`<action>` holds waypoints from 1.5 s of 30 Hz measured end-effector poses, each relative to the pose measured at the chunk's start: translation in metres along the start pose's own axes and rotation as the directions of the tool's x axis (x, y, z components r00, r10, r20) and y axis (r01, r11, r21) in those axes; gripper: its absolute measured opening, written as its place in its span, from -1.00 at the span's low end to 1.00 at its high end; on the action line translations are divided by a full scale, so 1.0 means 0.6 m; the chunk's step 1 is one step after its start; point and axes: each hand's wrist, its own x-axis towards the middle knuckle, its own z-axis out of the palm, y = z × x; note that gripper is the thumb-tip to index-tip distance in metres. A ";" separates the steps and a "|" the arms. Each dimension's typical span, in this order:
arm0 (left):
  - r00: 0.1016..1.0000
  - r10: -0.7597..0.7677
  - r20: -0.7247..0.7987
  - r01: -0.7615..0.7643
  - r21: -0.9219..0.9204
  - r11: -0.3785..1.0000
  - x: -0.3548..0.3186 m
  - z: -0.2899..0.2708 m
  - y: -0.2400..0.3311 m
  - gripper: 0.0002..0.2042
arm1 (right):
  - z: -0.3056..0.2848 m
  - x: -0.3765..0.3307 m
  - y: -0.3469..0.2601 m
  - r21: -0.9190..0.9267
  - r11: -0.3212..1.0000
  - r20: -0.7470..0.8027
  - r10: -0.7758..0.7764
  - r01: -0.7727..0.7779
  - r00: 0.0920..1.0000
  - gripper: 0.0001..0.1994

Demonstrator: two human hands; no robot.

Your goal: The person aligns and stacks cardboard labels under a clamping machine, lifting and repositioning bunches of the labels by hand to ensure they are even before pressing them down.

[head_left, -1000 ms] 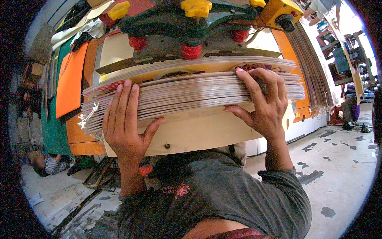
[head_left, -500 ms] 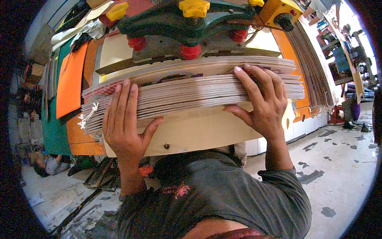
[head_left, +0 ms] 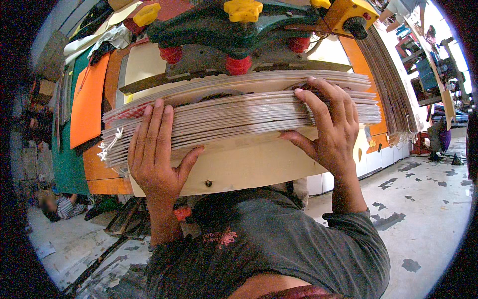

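Observation:
A thick stack of flat printed sheets [head_left: 239, 112] stands on edge across the cream work surface [head_left: 249, 167]. Its pale edges face up, and knotted white cord [head_left: 110, 144] hangs from its left end. My left hand [head_left: 157, 154] spans the left part, with straight fingers laid over the edges and the thumb on the near side. Toward the right end, my right hand [head_left: 331, 119] grips the stack with bent fingers reaching into a gap between sheets and the thumb against the near face. Part of a printed face, with red checks, shows in that gap.
Behind the stack is a green metal machine part [head_left: 239, 32] with yellow knobs and red feet. A yellow control box [head_left: 351, 20] sits right of it. An orange sheet [head_left: 89, 102] lies left, a brown stack [head_left: 388, 84] right. A person [head_left: 64, 207] is at far left.
My right fingers have bent more and shifted slightly over the sheets. The gap between the sheets looks narrower, with less printed face showing. My left hand stays in place.

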 end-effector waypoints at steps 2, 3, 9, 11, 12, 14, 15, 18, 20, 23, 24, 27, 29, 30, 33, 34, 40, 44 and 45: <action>1.000 0.000 0.000 0.000 -0.003 1.000 0.000 -0.001 0.000 -0.21 | 0.000 0.000 0.000 0.022 1.000 0.001 0.003 -0.003 1.000 -0.27; 1.000 0.000 0.000 0.000 -0.008 1.000 0.000 -0.001 0.000 -0.22 | 0.000 0.000 0.000 0.021 1.000 0.001 0.003 -0.003 1.000 -0.27; 1.000 0.000 0.004 0.001 -0.011 1.000 0.003 -0.003 0.001 -0.23 | -0.001 0.000 -0.002 0.020 1.000 0.015 0.010 -0.010 1.000 -0.26; 1.000 -0.002 0.004 0.002 -0.011 1.000 0.003 -0.004 0.003 -0.23 | -0.001 0.000 -0.002 0.010 1.000 0.012 0.008 -0.008 1.000 -0.26; 1.000 -0.005 0.007 0.005 -0.011 1.000 0.004 -0.005 0.003 -0.24 | -0.002 0.001 -0.003 0.010 1.000 0.012 0.008 -0.008 1.000 -0.26; 1.000 -0.008 0.011 0.008 -0.012 1.000 0.004 -0.005 0.004 -0.24 | -0.003 0.002 -0.004 0.002 1.000 0.021 0.016 -0.016 1.000 -0.26; 1.000 -0.008 0.006 0.008 -0.013 1.000 0.004 -0.004 0.003 -0.24 | -0.002 0.001 -0.004 0.001 1.000 0.021 0.016 -0.016 1.000 -0.26; 1.000 -0.013 0.006 0.013 -0.013 1.000 0.002 -0.005 0.004 -0.24 | -0.001 0.000 -0.002 -0.016 1.000 0.011 0.006 -0.006 1.000 -0.27; 1.000 -0.018 0.012 0.018 -0.012 1.000 0.002 -0.004 0.003 -0.24 | -0.002 0.001 -0.002 -0.023 1.000 0.045 0.002 -0.001 0.999 -0.27; 1.000 -0.007 0.002 0.007 -0.014 1.000 0.001 -0.001 0.002 -0.23 | -0.001 0.001 0.001 -0.013 1.000 0.037 -0.007 0.008 0.999 -0.28; 1.000 -0.013 0.003 0.013 -0.012 1.000 0.001 -0.002 0.003 -0.23 | -0.001 0.001 0.001 -0.012 1.000 0.037 -0.007 0.008 0.999 -0.28; 1.000 -0.019 0.005 0.019 -0.008 1.000 0.000 -0.002 0.003 -0.23 | 0.000 0.001 0.000 -0.011 1.000 0.039 -0.005 0.006 0.999 -0.29; 1.000 -0.018 0.006 0.019 -0.006 1.000 0.000 -0.001 0.002 -0.23 | 0.004 0.001 0.002 -0.003 1.000 0.009 -0.016 0.016 1.000 -0.29; 1.000 -0.017 0.009 0.017 -0.005 1.000 0.000 -0.001 0.002 -0.23 | 0.005 0.000 0.002 -0.003 1.000 0.010 -0.016 0.016 1.000 -0.29; 1.000 -0.016 0.010 0.016 -0.003 1.000 0.000 -0.002 0.004 -0.23 | 0.007 -0.003 0.004 0.008 0.999 -0.030 -0.037 0.037 0.999 -0.29; 1.000 -0.015 0.009 0.015 -0.002 1.000 0.000 -0.002 0.004 -0.23 | 0.008 -0.004 0.005 0.015 0.999 -0.042 -0.043 0.044 0.998 -0.28; 1.000 -0.016 0.017 0.016 0.007 1.000 -0.002 -0.004 0.004 -0.22 | 0.003 -0.002 0.002 0.035 0.999 -0.061 -0.035 0.037 0.997 -0.27; 1.000 -0.005 0.011 0.005 0.005 1.000 -0.001 -0.002 0.003 -0.22 | -0.004 -0.001 -0.002 0.014 1.000 -0.043 -0.022 0.023 0.999 -0.27; 1.000 -0.004 0.010 0.004 0.004 1.000 -0.001 -0.001 0.003 -0.22 | -0.003 -0.002 -0.001 0.014 1.000 -0.043 -0.022 0.022 0.999 -0.27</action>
